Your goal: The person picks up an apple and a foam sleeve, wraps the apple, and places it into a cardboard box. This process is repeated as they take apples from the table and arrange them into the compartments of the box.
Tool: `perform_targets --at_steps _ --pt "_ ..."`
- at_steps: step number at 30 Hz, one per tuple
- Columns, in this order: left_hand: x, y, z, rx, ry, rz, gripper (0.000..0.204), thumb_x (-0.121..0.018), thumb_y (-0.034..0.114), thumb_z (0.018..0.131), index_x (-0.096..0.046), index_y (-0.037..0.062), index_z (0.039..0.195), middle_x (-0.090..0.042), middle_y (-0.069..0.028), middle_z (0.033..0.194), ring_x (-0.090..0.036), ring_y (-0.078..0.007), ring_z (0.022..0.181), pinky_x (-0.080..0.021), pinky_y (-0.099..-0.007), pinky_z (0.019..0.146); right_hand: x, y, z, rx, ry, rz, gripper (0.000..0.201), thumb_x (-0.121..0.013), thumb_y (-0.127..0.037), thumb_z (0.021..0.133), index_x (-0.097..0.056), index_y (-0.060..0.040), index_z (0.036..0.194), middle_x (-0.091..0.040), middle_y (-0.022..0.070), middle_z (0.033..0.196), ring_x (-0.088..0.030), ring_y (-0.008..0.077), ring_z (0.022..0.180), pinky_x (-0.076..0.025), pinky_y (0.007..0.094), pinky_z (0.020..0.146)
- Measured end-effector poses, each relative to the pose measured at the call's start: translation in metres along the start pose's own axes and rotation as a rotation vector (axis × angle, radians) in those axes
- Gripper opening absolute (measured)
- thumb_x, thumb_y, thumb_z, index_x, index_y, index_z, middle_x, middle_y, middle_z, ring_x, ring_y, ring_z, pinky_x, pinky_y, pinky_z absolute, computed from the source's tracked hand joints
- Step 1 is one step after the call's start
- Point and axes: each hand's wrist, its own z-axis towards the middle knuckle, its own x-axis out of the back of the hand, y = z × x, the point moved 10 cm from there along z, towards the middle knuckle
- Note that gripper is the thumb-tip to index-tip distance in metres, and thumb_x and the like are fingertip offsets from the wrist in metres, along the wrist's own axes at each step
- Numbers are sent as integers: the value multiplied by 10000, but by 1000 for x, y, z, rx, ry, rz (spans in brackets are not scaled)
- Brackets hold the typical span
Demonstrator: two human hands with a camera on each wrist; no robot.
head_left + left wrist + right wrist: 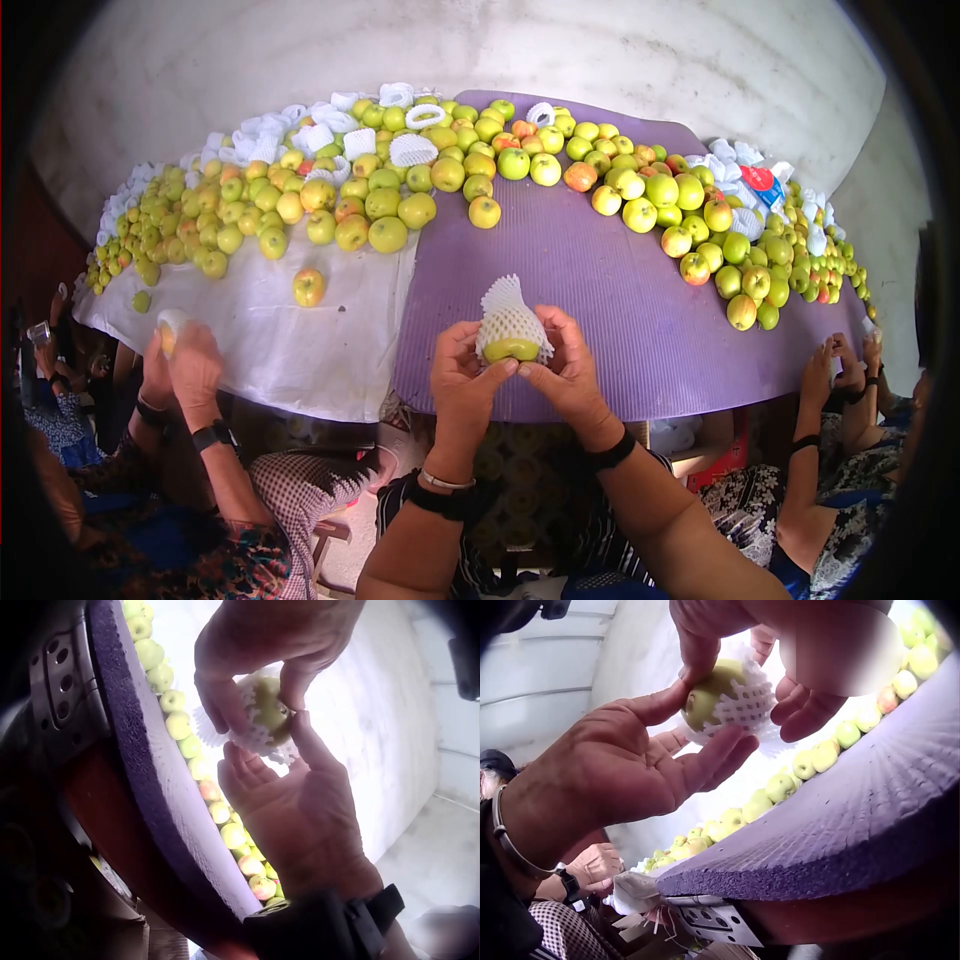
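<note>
A yellow-green apple (512, 350) sits partly inside a white foam net sleeve (505, 312), with its lower end bare and the empty sleeve end pointing away. My left hand (463, 375) holds it from the left, thumb on the bare skin and fingers along the net. From the other side my right hand (568, 368) grips apple and net, its thumb tip close to the left one. The left wrist view shows the apple (270, 712) between both hands, net bunched round it. In the right wrist view the net (746, 705) covers the apple's side.
A purple ribbed mat (600, 330) and a white sheet (330, 350) cover the table. Many apples (390, 205) lie heaped across the back, with foam nets (265, 135) among them. One apple (308, 287) lies apart. Other people's hands (190, 365) work at both sides.
</note>
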Motion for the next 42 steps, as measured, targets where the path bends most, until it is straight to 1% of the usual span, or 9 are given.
perform_targets --at_steps 6,11,17,22,27,30,37,39,42 --pt "5 -13 -3 203 53 -28 308 -566 -36 783 -467 0 1072 -532 -105 1031 -572 -166 866 -497 -272 713 0 14 2 -137 -61 115 616 -597 62 724 -331 -35 1272 -445 75 1182 -453 159 1079 -388 301 914" --pt "13 8 -4 -60 73 404 152 -550 -19 794 -537 -15 946 -576 -81 927 -573 -110 710 -468 -228 609 1 15 1 -157 -18 193 618 -583 95 711 -340 -38 1263 -438 75 1188 -448 156 1083 -391 300 915" --pt "18 17 -7 -151 148 440 41 -539 -37 779 -543 -7 806 -587 -82 904 -561 -98 743 -450 -220 609 0 17 1 -150 -5 182 603 -584 107 707 -354 -38 1246 -441 71 1179 -451 158 1082 -394 297 915" --pt "6 11 -8 -82 65 305 209 -539 -31 782 -466 -22 978 -522 -112 1027 -539 -127 869 -454 -232 702 4 25 0 -112 17 99 586 -609 67 718 -367 -43 1240 -442 83 1165 -444 157 1086 -396 293 911" --pt "-7 -12 -8 9 -49 132 513 -585 11 784 -295 -55 1201 -443 -140 1126 -493 -172 999 -433 -254 818 -10 -22 -8 288 135 -909 607 -679 -7 651 -405 -22 1193 -453 179 1091 -470 316 1030 -411 371 852" --pt "-4 -19 -8 22 -34 211 583 -619 38 774 -286 -64 1241 -455 -144 1129 -488 -182 1015 -436 -269 832 -22 -28 -16 398 136 -897 578 -680 -12 629 -434 -13 1153 -452 193 1095 -465 373 984 -403 401 838" --pt "20 -24 -4 288 116 -63 585 -629 14 758 -306 -73 1238 -502 -157 1081 -537 -191 936 -469 -283 784 -16 -23 -12 271 -59 -697 522 -647 -10 679 -426 -3 1153 -459 154 1098 -488 220 961 -445 294 770" --pt "19 -25 -5 302 95 -61 585 -630 5 754 -307 -70 1235 -508 -160 1075 -546 -193 922 -473 -284 778 23 -20 -8 256 214 -520 470 -654 -43 707 -463 -14 1136 -488 141 1066 -521 208 885 -456 265 711" --pt "12 -21 -5 259 71 -17 571 -641 -24 732 -330 -67 1209 -517 -165 1065 -552 -191 914 -481 -281 764 51 6 -2 89 297 -284 466 -661 -71 728 -454 -21 1143 -493 79 1041 -511 148 843 -446 254 701"
